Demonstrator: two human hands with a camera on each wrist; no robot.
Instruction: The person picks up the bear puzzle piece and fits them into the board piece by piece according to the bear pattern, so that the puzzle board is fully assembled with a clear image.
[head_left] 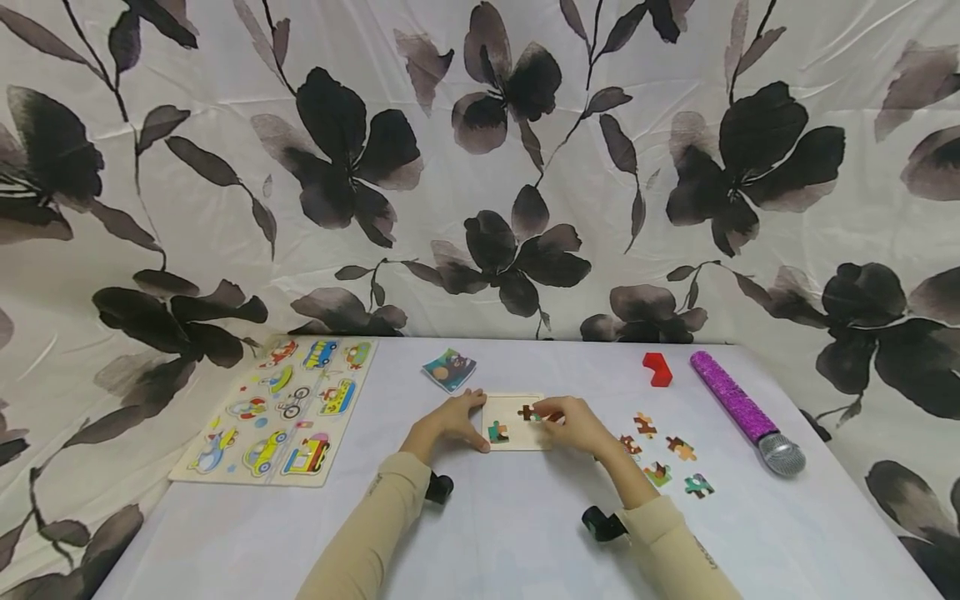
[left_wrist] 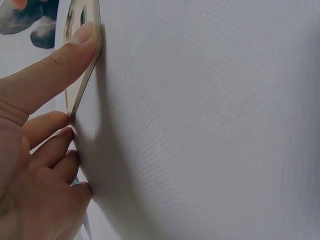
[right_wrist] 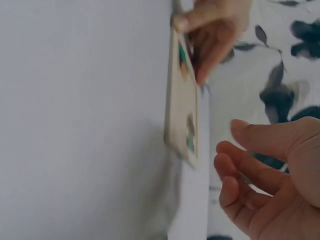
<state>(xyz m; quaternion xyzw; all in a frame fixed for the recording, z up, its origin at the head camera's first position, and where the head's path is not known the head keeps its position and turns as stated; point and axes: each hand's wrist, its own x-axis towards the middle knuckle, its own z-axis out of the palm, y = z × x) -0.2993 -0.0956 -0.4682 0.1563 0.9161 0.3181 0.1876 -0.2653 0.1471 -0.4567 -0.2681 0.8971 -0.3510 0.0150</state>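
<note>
My left hand [head_left: 455, 418] grips the left side of a small pale wooden puzzle board [head_left: 513, 440], its thumb on the near edge and the other fingers at the far corner. Two jigsaw pieces lie in the board: a green and orange one [head_left: 497, 431] near the left, and a brown and green one [head_left: 528, 412] toward the right. Just off the board's right side, my right hand [right_wrist: 270, 175] hovers with thumb and fingers loosely bent and apart. Nothing shows between them in the right wrist view.
Several loose jigsaw pieces [head_left: 681, 448] lie right of the board. Beyond them are a red block [head_left: 658, 369] and a glittery purple microphone [head_left: 731, 396]. A small picture card [head_left: 449, 369] lies behind; a large vehicle puzzle board [head_left: 240, 442] is at left.
</note>
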